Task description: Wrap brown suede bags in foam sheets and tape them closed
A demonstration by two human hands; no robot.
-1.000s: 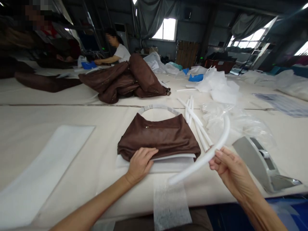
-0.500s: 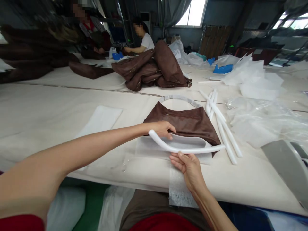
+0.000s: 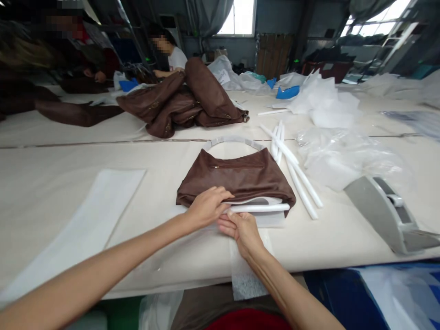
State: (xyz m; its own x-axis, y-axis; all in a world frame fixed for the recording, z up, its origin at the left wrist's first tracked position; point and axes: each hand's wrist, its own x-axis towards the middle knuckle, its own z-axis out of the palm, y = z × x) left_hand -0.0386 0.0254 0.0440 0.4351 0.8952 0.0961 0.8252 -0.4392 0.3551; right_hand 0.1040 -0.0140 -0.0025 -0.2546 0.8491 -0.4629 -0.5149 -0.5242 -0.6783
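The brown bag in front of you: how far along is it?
The brown bag lies flat on a white sheet, its handle already wrapped in white. In hand: the left hand and right hand press a white foam tube along its near edge. Left: more tubes and a pile of bags wait behind.

We are seeing a brown leather bag (image 3: 237,176) lying flat near the table's near edge, its white-wrapped handle (image 3: 233,140) arching on the far side. A white foam tube (image 3: 261,207) is lying along its near edge, seemingly tucked partly inside.
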